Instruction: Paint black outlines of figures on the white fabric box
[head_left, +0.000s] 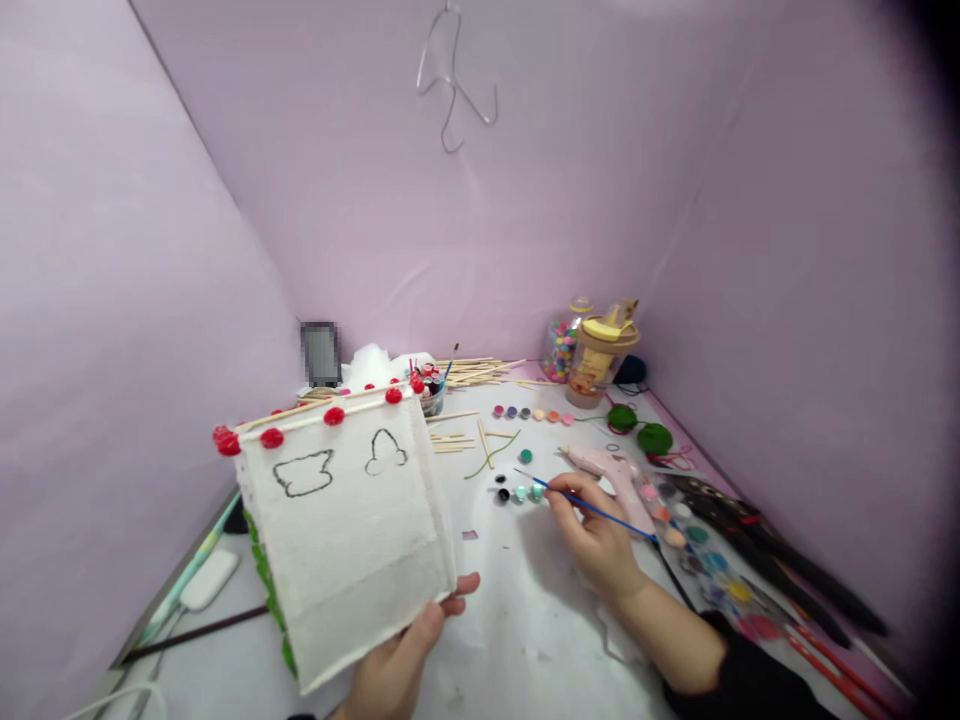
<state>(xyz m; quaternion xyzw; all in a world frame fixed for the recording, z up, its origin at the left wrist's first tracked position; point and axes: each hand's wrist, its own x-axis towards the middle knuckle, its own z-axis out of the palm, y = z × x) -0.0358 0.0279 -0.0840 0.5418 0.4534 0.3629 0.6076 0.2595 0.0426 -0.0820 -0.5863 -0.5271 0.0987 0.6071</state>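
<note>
Where the white piece [360, 560] is: in the head view, raised off the surface [517, 640] at the left, tilted, its broad front face toward the camera.
Left hand [401, 655]: clamped on the white piece at its lower right corner, the thumb by the bottom edge and fingertips showing past the right side.
Right hand [596, 535]: thumb and fingers pinched together on the blue brush [615, 516], its tip out to the left near the paint pots [521, 494]; I cannot tell whether the tip touches anything.
Weight: probably light, since one hand at a single corner carries it.
Stiffness: the face looks flat and fairly rigid, like covered board, though hard squeezing might dent it.
Grip: the matt face seems unlikely to slip.
Red balls [334, 416]: along the top edge, likely the easiest part to knock off; a poor hold.
Green trim [271, 590]: down the left edge, best left unpressed.
Black outlines [304, 473]: two on the upper face; they could smear if wet, which I cannot tell.
Best hold: the plain bottom edge or lower right corner, clear of decoration.
</note>
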